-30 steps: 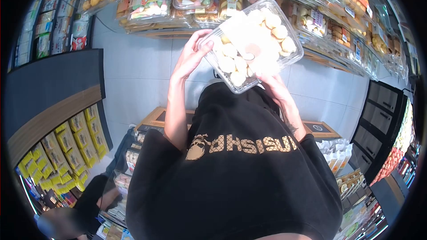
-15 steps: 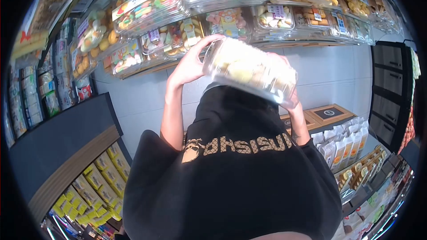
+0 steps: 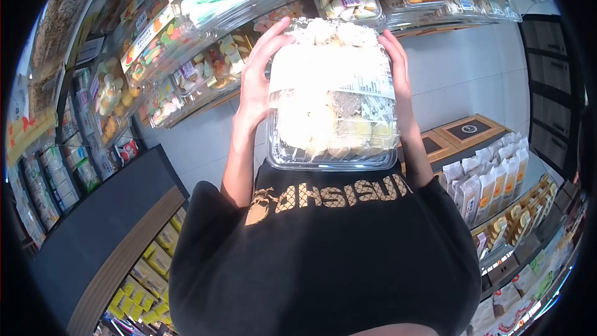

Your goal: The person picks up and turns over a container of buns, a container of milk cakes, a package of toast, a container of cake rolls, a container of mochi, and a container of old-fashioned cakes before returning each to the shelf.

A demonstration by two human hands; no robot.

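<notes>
I hold a clear plastic clamshell box (image 3: 333,106) of pale round pastries in front of me, its white printed label facing the camera. My left hand (image 3: 258,78) grips its left side with fingers wrapped over the top edge. My right hand (image 3: 398,81) presses flat along its right side. The box sits just below a shelf (image 3: 205,102) of similar packed sweets.
Shelves above carry several clear boxes of colourful sweets and pastries (image 3: 180,43). White bagged goods (image 3: 491,180) stand at the right, yellow boxes (image 3: 146,274) at lower left. My black hoodie with gold print (image 3: 323,236) fills the lower middle. White tiled floor lies behind.
The box has turned from a sideways tilt to label-facing and come closer to the camera. Both hands have shifted to its sides. The view has swung toward the left shelves.
</notes>
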